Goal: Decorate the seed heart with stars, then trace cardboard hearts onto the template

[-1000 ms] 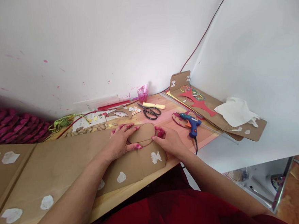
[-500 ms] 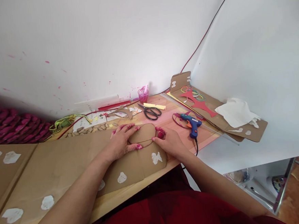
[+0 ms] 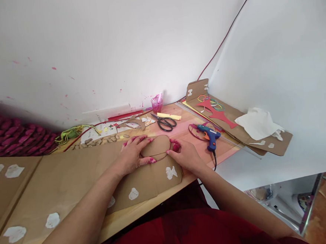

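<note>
Both hands rest on a cardboard oval (image 3: 155, 146) that lies flat between them. The left hand (image 3: 134, 153) is spread wide around its left end, with the fingers on the far side and the thumb on the near side. The right hand (image 3: 178, 150) pinches the right end between thumb and fingers. The oval's long way runs side to side, from one hand to the other, and both hands touch it, so neither is closer. Pink paint marks the fingertips.

Under the oval is a big brown cardboard sheet (image 3: 66, 180) with white patches (image 3: 133, 193), which lies along the near side of the table (image 3: 184, 129). To the right of the right hand is a blue glue gun (image 3: 211, 136) with its cord hanging off the edge. Past the oval, black scissors (image 3: 165, 124) lie near a yellow strip (image 3: 169, 116). Little brown lumps (image 3: 97, 142) sit along the sheet's far edge. Farther back, by the wall, a see-through pink cup (image 3: 157, 106) holds one pale pink stick (image 3: 160, 97), and pink smears cover its sides.
</note>
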Tool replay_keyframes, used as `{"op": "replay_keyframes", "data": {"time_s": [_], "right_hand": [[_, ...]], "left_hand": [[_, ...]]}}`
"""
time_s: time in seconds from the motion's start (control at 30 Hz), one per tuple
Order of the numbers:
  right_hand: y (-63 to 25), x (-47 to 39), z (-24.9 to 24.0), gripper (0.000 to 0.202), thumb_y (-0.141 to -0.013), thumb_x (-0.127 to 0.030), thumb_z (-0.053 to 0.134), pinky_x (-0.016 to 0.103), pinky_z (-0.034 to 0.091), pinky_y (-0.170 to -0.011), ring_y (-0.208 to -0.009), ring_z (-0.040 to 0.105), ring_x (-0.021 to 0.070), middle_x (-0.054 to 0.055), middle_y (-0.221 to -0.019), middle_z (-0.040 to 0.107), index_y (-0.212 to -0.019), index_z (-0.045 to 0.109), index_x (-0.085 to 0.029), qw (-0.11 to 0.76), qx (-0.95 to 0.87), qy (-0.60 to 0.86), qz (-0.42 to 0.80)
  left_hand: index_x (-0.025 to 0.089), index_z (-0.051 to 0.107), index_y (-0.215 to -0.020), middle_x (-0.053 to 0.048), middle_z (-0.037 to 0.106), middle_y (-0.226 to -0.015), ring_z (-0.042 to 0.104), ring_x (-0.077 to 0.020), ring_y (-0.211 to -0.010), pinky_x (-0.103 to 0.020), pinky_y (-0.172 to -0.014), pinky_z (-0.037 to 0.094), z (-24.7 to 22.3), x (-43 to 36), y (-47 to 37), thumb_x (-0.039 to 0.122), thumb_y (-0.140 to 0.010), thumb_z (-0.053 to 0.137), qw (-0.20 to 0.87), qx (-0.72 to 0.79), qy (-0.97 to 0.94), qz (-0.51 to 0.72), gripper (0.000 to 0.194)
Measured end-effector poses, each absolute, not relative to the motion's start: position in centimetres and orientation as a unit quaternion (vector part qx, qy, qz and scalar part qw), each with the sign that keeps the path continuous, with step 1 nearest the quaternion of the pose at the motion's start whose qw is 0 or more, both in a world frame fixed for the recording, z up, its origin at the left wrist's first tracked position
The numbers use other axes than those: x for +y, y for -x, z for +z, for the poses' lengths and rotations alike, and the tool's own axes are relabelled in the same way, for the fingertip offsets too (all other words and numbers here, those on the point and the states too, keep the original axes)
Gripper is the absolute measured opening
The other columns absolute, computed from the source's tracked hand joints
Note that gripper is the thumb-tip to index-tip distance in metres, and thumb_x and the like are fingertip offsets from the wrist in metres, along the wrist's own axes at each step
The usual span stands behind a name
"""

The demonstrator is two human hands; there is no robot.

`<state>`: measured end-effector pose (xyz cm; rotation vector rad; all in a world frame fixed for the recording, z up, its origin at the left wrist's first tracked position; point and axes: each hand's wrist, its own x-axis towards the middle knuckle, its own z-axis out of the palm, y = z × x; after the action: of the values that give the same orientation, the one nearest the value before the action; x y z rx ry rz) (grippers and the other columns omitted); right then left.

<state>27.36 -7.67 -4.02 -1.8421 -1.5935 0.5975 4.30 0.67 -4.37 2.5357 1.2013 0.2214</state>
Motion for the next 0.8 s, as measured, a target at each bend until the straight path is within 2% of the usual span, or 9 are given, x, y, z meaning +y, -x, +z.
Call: {"op": "replay_keyframes", "data": {"time_s": [0.17, 0.27, 0.33, 0.4, 0.5, 0.67, 0.73, 0.8], "right_hand": [[-27.3, -7.6, -4.0, 0.013, -0.080, -0.026, 0.073, 0.029, 0.037, -0.062, -0.068, 0.055, 0.0172, 0.000, -0.075, 0.065, -0.081, 0.063, -0.019, 0.314, -0.602, 0.700, 0.222], [-27.4, -7.7, -3.9, 0.011, -0.079, -0.025, 0.073, 0.029, 0.037, -0.061, -0.067, 0.055, 0.0171, -0.001, -0.074, 0.064, -0.083, 0.065, -0.019, 0.320, -0.602, 0.696, 0.226], [-27.4, -7.8, -3.9, 0.012, -0.080, -0.025, 0.072, 0.029, 0.039, -0.062, -0.068, 0.057, 0.0172, -0.001, -0.075, 0.066, -0.089, 0.068, -0.019, 0.325, -0.604, 0.690, 0.232], [-27.5, -7.9, -4.0, 0.021, -0.082, -0.027, 0.070, 0.029, 0.043, -0.062, -0.070, 0.060, 0.0177, 0.000, -0.078, 0.068, -0.101, 0.070, -0.018, 0.341, -0.597, 0.682, 0.248], [-27.7, -8.2, -4.2, 0.033, -0.086, -0.034, 0.067, 0.028, 0.046, -0.057, -0.067, 0.061, 0.0176, 0.002, -0.082, 0.070, -0.115, 0.069, -0.018, 0.406, -0.553, 0.658, 0.311], [-28.0, -8.3, -4.6, 0.025, -0.091, -0.041, 0.061, 0.027, 0.047, -0.055, -0.060, 0.059, 0.0146, 0.002, -0.078, 0.069, -0.088, 0.071, -0.018, 0.501, -0.525, 0.600, 0.337], [-28.2, -8.1, -4.6, 0.027, -0.094, -0.041, 0.057, 0.027, 0.047, -0.054, -0.060, 0.059, 0.0151, 0.002, -0.074, 0.067, -0.089, 0.070, -0.018, 0.517, -0.526, 0.592, 0.324], [-28.4, -7.8, -4.6, 0.028, -0.096, -0.040, 0.053, 0.028, 0.050, -0.057, -0.066, 0.063, 0.0167, 0.002, -0.077, 0.067, -0.098, 0.070, -0.018, 0.535, -0.524, 0.587, 0.307]], "left_hand": [[0.028, 0.042, -0.154, -0.011, 0.048, -0.157, 0.040, -0.0391, -0.143, -0.063, -0.110, 0.037, -4.4, 0.7, -4.3, 0.066, -0.078, 0.073, 0.171, 0.427, -0.882, 0.101, 0.090], [0.031, 0.049, -0.150, -0.010, 0.048, -0.157, 0.040, -0.0393, -0.143, -0.063, -0.110, 0.036, -4.4, 0.7, -4.3, 0.067, -0.078, 0.073, 0.174, 0.426, -0.882, 0.099, 0.084], [0.032, 0.052, -0.147, -0.008, 0.047, -0.158, 0.039, -0.0392, -0.143, -0.063, -0.111, 0.036, -4.3, 0.7, -4.3, 0.067, -0.078, 0.072, 0.174, 0.425, -0.884, 0.094, 0.079], [0.033, 0.052, -0.147, -0.008, 0.047, -0.158, 0.038, -0.0391, -0.144, -0.063, -0.111, 0.035, -4.2, 0.7, -4.3, 0.066, -0.078, 0.073, 0.174, 0.424, -0.884, 0.091, 0.078], [0.033, 0.052, -0.147, -0.008, 0.046, -0.159, 0.038, -0.0389, -0.144, -0.063, -0.110, 0.036, -4.1, 0.6, -4.4, 0.065, -0.079, 0.073, 0.176, 0.424, -0.884, 0.088, 0.078], [0.032, 0.053, -0.147, -0.008, 0.047, -0.158, 0.037, -0.0381, -0.144, -0.063, -0.111, 0.034, -4.0, 0.6, -4.3, 0.064, -0.077, 0.075, 0.181, 0.427, -0.882, 0.085, 0.079], [0.032, 0.052, -0.147, -0.008, 0.047, -0.158, 0.037, -0.0376, -0.145, -0.063, -0.111, 0.034, -4.1, 0.7, -4.3, 0.064, -0.078, 0.074, 0.181, 0.427, -0.882, 0.086, 0.079], [0.033, 0.052, -0.147, -0.008, 0.047, -0.158, 0.037, -0.0373, -0.145, -0.063, -0.111, 0.034, -4.1, 0.7, -4.3, 0.065, -0.079, 0.073, 0.179, 0.427, -0.882, 0.086, 0.078]]}}
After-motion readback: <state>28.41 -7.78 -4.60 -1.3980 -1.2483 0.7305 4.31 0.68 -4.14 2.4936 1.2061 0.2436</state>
